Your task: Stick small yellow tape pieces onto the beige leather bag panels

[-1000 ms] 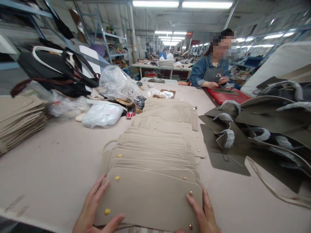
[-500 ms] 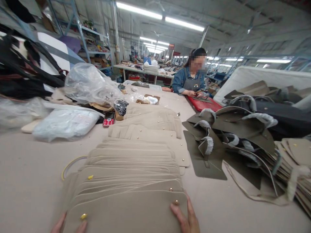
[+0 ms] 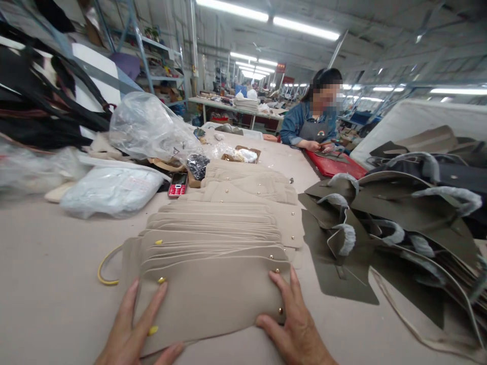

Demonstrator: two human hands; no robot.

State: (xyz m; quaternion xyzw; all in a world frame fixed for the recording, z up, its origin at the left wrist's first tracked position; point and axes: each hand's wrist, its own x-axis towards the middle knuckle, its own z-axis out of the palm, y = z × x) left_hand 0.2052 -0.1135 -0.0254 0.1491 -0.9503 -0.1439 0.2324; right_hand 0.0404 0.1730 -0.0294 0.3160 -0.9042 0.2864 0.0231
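A fanned stack of beige leather-like panels [image 3: 213, 294] with small gold studs lies in front of me. My left hand [image 3: 133, 324] rests at its left near corner, fingers spread on the top panel beside a yellow-covered stud, the thumb by the near edge. At the right side, my right hand [image 3: 294, 319] has its fingers apart, with the index fingertip by a gold stud and the thumb at the near edge. Behind the stack, more beige panels [image 3: 247, 182] overlap. A yellow-edged loop [image 3: 106, 271] sticks out at the left.
Dark olive bag pieces [image 3: 342, 253] with wrapped handles lie to the right. A red phone [image 3: 177, 185] and plastic-wrapped packs [image 3: 114, 190] are at the left. Across the table, a co-worker [image 3: 314, 119] handles something over a red board [image 3: 331, 165].
Both hands and the near end of the stack sit farther up in view, and the near edge now shows. My fingers are more spread. The view has shifted slightly left.
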